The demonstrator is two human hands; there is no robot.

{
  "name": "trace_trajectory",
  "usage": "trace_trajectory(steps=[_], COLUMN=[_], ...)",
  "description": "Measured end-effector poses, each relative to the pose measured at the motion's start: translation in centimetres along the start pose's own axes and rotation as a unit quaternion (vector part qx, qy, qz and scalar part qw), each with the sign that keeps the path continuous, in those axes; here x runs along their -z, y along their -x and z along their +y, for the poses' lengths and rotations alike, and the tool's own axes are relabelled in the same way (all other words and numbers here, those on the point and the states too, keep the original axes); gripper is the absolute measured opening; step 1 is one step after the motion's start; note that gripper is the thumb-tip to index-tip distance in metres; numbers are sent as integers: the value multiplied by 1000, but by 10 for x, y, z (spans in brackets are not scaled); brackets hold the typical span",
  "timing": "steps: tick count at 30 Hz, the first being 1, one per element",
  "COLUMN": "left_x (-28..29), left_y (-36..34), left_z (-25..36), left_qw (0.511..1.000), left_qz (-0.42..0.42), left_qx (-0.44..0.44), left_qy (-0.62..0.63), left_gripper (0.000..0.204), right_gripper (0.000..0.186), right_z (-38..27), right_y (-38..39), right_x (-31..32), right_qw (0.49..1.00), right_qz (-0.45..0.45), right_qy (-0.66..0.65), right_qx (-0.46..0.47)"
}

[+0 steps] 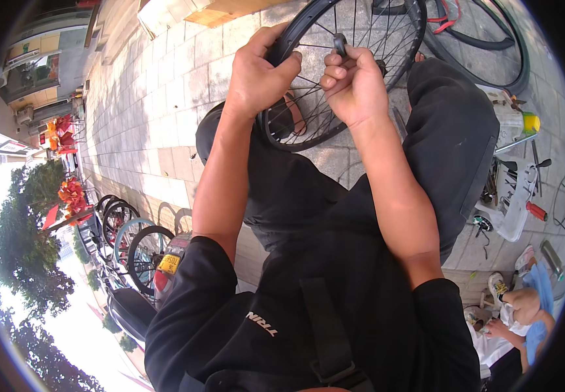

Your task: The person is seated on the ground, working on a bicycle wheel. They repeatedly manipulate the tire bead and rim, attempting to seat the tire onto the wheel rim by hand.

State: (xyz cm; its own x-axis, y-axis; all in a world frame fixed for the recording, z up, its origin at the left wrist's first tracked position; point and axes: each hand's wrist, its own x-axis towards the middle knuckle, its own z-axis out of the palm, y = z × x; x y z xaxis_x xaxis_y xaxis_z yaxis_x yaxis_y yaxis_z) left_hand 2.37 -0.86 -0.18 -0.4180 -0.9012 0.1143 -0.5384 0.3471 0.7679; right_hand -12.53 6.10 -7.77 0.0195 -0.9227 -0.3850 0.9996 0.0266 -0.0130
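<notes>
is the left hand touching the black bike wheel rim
Touching. The head view shows the left hand wrapped over the black wheel rim, its thumb and fingers pressed on the rim's edge with no gap, close beside the right hand.

— What's that in front of the knees?
— A black spoked bicycle wheel (pixel 334 72), standing upright over the paving, thin spokes fanning inward.
— And the small dark piece?
— A lever (pixel 340 43), at the rim.
</notes>
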Motion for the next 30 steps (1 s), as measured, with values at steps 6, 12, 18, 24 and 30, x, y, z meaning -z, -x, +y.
trace_trajectory(steps=[6,12,18,24,30], left_x=[0,2,3,0,2], left_y=[-3,-5,-4,-5,-2], left_z=[-5,-11,-7,-16,-11], left_qw=[998,998,997,997,999], left_qz=[-11,-7,-8,-6,-3], left_qx=[11,-8,8,-9,2], left_qy=[57,56,71,79,52], left_gripper=[46,45,44,45,44], right_gripper=[29,36,44,33,44], right_z=[20,19,28,16,35], right_y=[-4,-12,-22,-24,-21], right_x=[-5,-5,0,0,-10], right_qw=[970,917,894,915,797], right_qz=[-33,-48,-40,-97,-27], right_qy=[230,381,438,392,559], right_qx=[73,108,92,29,227])
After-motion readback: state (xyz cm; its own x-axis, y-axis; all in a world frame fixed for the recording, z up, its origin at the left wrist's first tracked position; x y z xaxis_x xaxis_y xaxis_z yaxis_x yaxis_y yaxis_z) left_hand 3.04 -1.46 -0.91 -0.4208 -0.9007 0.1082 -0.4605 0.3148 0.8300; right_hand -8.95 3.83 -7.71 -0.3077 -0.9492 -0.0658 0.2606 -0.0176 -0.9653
